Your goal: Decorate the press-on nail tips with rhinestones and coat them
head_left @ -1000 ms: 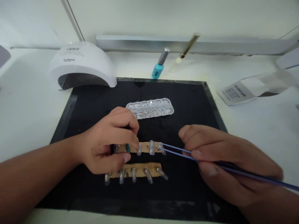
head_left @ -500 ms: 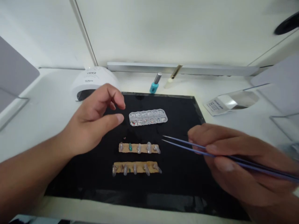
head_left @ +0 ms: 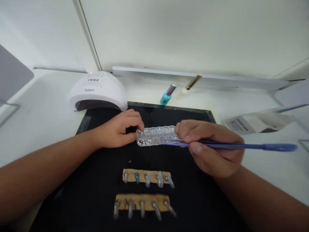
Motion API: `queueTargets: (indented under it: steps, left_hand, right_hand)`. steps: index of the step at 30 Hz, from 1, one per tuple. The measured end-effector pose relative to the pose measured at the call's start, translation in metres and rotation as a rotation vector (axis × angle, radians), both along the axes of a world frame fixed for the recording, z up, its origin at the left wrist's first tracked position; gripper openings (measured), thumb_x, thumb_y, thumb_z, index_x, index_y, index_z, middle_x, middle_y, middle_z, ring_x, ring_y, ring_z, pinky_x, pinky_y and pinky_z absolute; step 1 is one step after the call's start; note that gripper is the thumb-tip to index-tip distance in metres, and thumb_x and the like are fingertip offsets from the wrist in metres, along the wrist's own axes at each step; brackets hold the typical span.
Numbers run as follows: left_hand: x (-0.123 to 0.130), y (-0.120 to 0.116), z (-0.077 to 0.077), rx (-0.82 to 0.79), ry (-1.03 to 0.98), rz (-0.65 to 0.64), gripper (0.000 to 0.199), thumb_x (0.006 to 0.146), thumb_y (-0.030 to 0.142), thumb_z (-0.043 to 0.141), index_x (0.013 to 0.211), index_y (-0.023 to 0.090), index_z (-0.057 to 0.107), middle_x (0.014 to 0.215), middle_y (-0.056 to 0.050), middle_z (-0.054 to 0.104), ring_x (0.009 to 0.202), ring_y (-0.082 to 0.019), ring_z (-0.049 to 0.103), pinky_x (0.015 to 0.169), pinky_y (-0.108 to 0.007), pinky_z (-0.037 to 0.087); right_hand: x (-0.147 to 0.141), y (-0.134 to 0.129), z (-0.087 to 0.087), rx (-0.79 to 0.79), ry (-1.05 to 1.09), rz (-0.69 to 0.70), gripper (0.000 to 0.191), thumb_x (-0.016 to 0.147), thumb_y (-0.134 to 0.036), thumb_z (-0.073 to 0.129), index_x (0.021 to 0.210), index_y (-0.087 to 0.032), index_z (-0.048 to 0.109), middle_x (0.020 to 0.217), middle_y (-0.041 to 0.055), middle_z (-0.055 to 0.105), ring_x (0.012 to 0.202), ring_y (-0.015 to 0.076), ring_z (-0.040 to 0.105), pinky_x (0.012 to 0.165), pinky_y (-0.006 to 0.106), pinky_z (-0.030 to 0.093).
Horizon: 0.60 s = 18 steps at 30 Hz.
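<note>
My left hand pinches the left end of a clear divided case of small rhinestones, which lies on the black mat. Between the thumb and fingers of my right hand is a pair of blue tweezers. Their slightly parted tips are over the case's near row; whether they touch a stone I cannot tell. Nearer to me, a tan strip carries several clear nail tips and one green nail tip. Below it lies a second tan strip with several clear nail tips.
A white nail lamp stands at the back left. Behind the black mat lie a turquoise polish bottle and a gold-capped bottle. An opened white packet sits at the right. A tiny bit rests on the mat.
My left hand has moved right and taken hold of the case's left end. My right hand has brought the tweezers left, over the case. The view has shifted.
</note>
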<state>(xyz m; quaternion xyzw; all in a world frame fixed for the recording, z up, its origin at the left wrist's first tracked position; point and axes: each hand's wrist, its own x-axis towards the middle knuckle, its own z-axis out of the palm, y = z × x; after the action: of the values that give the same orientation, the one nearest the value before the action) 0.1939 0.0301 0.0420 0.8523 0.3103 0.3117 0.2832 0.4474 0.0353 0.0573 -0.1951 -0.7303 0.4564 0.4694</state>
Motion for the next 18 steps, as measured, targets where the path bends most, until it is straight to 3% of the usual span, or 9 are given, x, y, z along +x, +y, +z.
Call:
queueTargets:
  steps: [5,9,14,18]
  left_hand:
    - [0.002,0.002,-0.001,-0.037,0.158,-0.01,0.009,0.089,0.024,0.059,0.092,0.017,0.063,0.093,-0.004,0.063,0.089,-0.018,0.054,0.083,-0.035,0.041]
    - [0.005,-0.001,-0.002,-0.045,0.293,0.016,0.016,0.084,0.03,0.067,0.097,0.02,0.065,0.099,-0.002,0.06,0.093,-0.019,0.053,0.087,-0.037,0.037]
    - [0.009,-0.007,0.003,-0.037,0.334,0.043,0.014,0.083,0.027,0.066,0.096,0.022,0.066,0.098,-0.002,0.059,0.091,-0.019,0.052,0.085,-0.038,0.036]
    - [0.012,-0.008,0.008,-0.051,0.37,0.064,0.012,0.082,0.026,0.066,0.094,0.023,0.067,0.098,-0.002,0.059,0.09,-0.019,0.052,0.085,-0.04,0.036]
  right_hand:
    - [0.001,0.001,-0.018,0.008,0.094,0.066,0.016,0.084,-0.016,0.06,0.092,-0.021,0.072,0.065,0.0026,0.056,0.056,0.0157,0.048,0.052,0.034,0.04]
    - [-0.002,0.005,-0.023,-0.149,0.156,0.057,0.011,0.083,-0.019,0.062,0.085,-0.02,0.073,0.062,0.0018,0.058,0.055,0.0154,0.05,0.054,0.034,0.041]
    - [-0.006,0.013,-0.023,-0.41,0.205,0.083,0.008,0.082,-0.024,0.067,0.079,-0.019,0.072,0.057,-0.0012,0.057,0.053,0.013,0.052,0.051,0.03,0.041]
    - [-0.005,0.016,-0.022,-0.528,0.243,0.106,0.007,0.081,-0.022,0.068,0.077,-0.018,0.07,0.058,-0.0012,0.057,0.052,0.0116,0.052,0.048,0.027,0.039]
